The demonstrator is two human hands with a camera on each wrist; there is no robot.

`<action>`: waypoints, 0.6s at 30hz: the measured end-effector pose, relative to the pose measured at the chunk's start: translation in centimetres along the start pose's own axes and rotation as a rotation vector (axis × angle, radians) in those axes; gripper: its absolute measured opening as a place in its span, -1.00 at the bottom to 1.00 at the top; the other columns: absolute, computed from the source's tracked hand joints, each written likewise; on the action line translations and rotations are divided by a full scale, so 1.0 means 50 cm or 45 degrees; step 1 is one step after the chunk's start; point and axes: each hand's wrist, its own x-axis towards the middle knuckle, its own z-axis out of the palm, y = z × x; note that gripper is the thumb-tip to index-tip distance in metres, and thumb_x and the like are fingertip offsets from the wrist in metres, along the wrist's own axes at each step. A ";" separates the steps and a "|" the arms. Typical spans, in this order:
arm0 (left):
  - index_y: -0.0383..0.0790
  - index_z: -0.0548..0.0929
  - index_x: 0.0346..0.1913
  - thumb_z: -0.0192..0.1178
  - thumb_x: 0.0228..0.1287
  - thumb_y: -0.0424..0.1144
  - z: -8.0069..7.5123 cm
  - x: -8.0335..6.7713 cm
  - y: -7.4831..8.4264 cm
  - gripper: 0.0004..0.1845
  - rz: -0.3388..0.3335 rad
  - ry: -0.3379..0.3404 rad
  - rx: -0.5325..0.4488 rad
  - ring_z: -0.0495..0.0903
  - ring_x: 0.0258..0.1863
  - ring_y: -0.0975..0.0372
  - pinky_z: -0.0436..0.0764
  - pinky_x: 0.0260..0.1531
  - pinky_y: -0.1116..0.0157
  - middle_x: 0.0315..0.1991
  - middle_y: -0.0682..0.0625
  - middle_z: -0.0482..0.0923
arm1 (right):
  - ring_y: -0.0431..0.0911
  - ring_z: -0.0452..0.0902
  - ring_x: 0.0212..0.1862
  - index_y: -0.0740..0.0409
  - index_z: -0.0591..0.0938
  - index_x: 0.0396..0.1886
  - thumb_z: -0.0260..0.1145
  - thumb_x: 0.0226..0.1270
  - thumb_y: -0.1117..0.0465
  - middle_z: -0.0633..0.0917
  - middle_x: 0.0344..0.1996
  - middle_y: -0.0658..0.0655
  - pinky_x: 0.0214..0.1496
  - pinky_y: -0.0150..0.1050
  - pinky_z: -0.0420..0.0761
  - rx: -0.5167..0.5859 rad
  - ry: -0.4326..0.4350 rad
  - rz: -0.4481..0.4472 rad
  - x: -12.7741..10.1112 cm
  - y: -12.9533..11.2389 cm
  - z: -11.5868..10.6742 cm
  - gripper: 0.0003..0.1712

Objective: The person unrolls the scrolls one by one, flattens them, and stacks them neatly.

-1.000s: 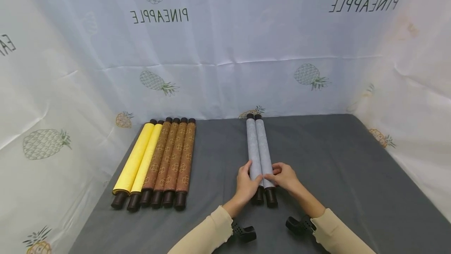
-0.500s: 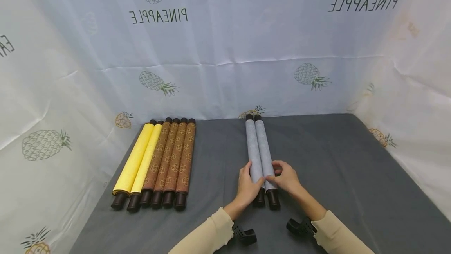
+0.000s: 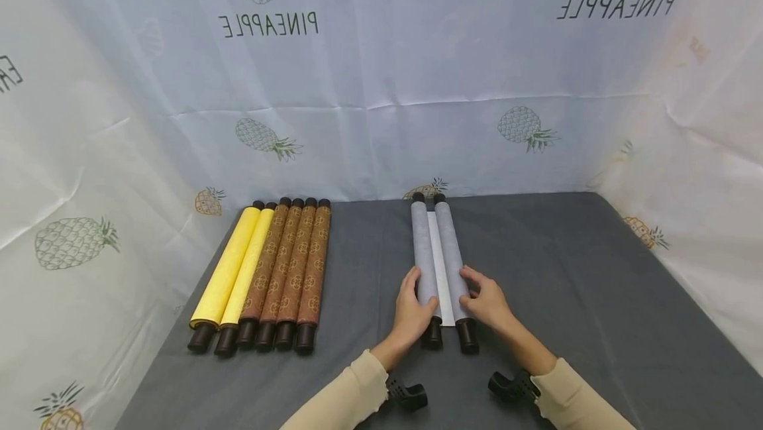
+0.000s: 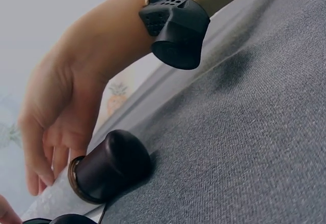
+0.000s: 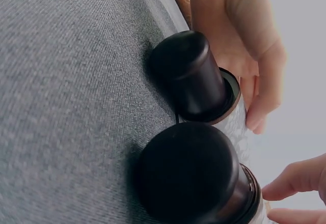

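A pale grey hanging scroll lies lengthwise on the table, its left roll [image 3: 424, 244] and right roll [image 3: 450, 244] slightly apart. Between them shows a narrow white strip [image 3: 439, 271] of its inner sheet. My left hand [image 3: 413, 307] holds the near part of the left roll, thumb on top and fingers along its outer side. The right hand [image 3: 487, 301] grips the right roll likewise, from the other side. Dark roller ends stick out toward me; one end knob [image 4: 109, 165] shows large in the left wrist view, and both knobs [image 5: 188, 170] fill the right wrist view.
On the left lies a row of rolled scrolls: two yellow ones [image 3: 229, 271] beside several brown patterned ones [image 3: 312, 264]. Dark grey cloth [image 3: 548, 264] covers the table. A pineapple-print curtain [image 3: 381, 145] hangs along its back and sides.
The two grey rolls, side by side before, have moved apart, left roll leftward and right roll rightward. The white strip has come into view between them. Both hands moved with the rolls.
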 end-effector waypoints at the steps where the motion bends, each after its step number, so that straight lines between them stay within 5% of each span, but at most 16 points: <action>1: -0.51 0.32 0.32 0.17 0.06 -0.45 0.000 0.000 0.000 -0.33 0.000 -0.005 -0.007 0.29 0.38 -0.19 0.33 0.32 -0.11 0.39 -0.36 0.26 | 0.32 0.19 0.43 0.55 0.34 0.29 0.16 0.03 0.53 0.27 0.40 0.48 0.31 0.08 0.45 -0.005 -0.014 0.000 -0.001 0.000 -0.001 -0.29; 6: -0.49 0.35 0.31 0.12 0.08 -0.49 -0.001 0.004 -0.001 -0.36 0.013 -0.023 -0.025 0.27 0.41 -0.18 0.31 0.34 -0.11 0.41 -0.35 0.25 | 0.32 0.23 0.40 0.56 0.33 0.29 0.17 0.06 0.49 0.27 0.39 0.49 0.30 0.08 0.45 -0.035 -0.026 -0.009 -0.001 -0.002 0.000 -0.30; 12: -0.51 0.34 0.33 0.07 0.18 -0.46 0.001 0.008 -0.001 -0.40 -0.010 -0.049 -0.053 0.22 0.44 -0.17 0.24 0.39 -0.11 0.44 -0.35 0.20 | 0.37 0.50 0.18 0.55 0.36 0.27 0.34 0.14 0.34 0.42 0.26 0.55 0.11 0.07 0.60 -0.143 0.032 0.014 0.005 0.001 0.004 -0.29; 18: -0.53 0.25 0.36 0.19 0.22 -0.33 0.001 0.006 -0.001 -0.32 -0.041 -0.051 -0.043 0.17 0.44 -0.22 0.23 0.37 -0.16 0.45 -0.37 0.14 | 0.36 0.53 0.14 0.57 0.37 0.25 0.45 0.06 0.25 0.49 0.18 0.57 0.09 0.08 0.61 -0.240 0.052 0.067 0.004 -0.003 0.002 -0.20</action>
